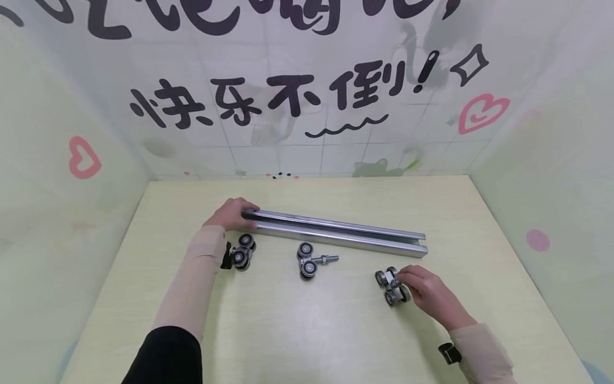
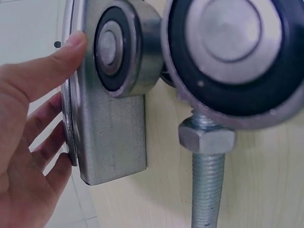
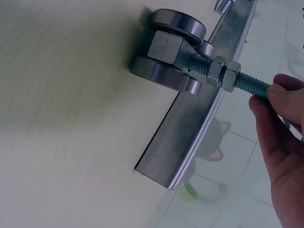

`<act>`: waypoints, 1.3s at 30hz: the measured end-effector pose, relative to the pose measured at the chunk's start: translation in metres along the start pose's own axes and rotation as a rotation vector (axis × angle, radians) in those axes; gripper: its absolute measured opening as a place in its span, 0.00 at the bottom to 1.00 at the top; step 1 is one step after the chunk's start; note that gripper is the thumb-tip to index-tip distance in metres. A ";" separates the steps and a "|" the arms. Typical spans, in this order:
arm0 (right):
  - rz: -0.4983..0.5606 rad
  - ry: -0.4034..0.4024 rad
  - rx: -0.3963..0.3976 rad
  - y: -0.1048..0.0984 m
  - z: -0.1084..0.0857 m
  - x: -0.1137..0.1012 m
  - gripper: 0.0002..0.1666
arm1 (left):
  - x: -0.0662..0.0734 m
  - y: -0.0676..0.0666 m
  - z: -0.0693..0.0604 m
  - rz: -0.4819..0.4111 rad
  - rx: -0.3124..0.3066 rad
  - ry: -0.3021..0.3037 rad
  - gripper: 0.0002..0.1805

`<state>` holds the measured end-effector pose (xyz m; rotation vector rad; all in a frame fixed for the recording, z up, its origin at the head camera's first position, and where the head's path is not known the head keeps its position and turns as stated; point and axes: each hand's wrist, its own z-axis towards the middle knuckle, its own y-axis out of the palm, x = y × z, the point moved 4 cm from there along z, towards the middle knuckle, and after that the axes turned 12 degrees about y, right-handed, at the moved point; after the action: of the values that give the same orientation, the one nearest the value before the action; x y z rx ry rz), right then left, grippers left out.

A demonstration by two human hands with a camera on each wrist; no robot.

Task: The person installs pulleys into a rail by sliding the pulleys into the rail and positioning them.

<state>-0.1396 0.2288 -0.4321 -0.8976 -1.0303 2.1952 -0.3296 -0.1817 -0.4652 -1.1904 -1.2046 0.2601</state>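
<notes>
A metal C-shaped channel rail (image 1: 336,239) lies at a slant across the table, its open slot showing. My left hand (image 1: 232,214) grips its left end; in the left wrist view the thumb rests on one side and the fingers reach round the other. On the right, my right hand (image 1: 431,294) pinches the threaded bolt (image 3: 251,85) of a roller trolley (image 1: 390,292) between thumb and fingertips. This trolley has several wheels and two nuts on its bolt. Its wheels are at the table surface, in front of the rail's right end.
A second roller trolley (image 1: 308,268) lies in front of the rail's middle, bolt pointing right. Another trolley (image 1: 247,241) sits beside the left wrist, its bolt hidden in the head view. Printed walls (image 1: 288,154) enclose the table (image 1: 307,336) at the back and both sides.
</notes>
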 end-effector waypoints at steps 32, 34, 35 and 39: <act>-0.060 0.003 0.041 -0.007 0.002 -0.004 0.28 | 0.002 -0.001 -0.002 -0.012 -0.005 -0.032 0.30; -0.071 0.005 0.047 -0.007 0.002 -0.003 0.28 | 0.002 -0.001 -0.002 -0.010 -0.005 -0.031 0.30; -0.081 0.006 0.049 -0.007 0.003 -0.003 0.28 | 0.002 -0.001 -0.003 -0.011 -0.004 -0.033 0.30; -0.110 0.013 0.047 -0.006 0.002 -0.002 0.27 | 0.001 -0.001 -0.003 -0.021 -0.001 -0.039 0.30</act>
<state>-0.1388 0.2296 -0.4253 -0.8136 -0.9943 2.1111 -0.3269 -0.1827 -0.4634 -1.1779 -1.2505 0.2679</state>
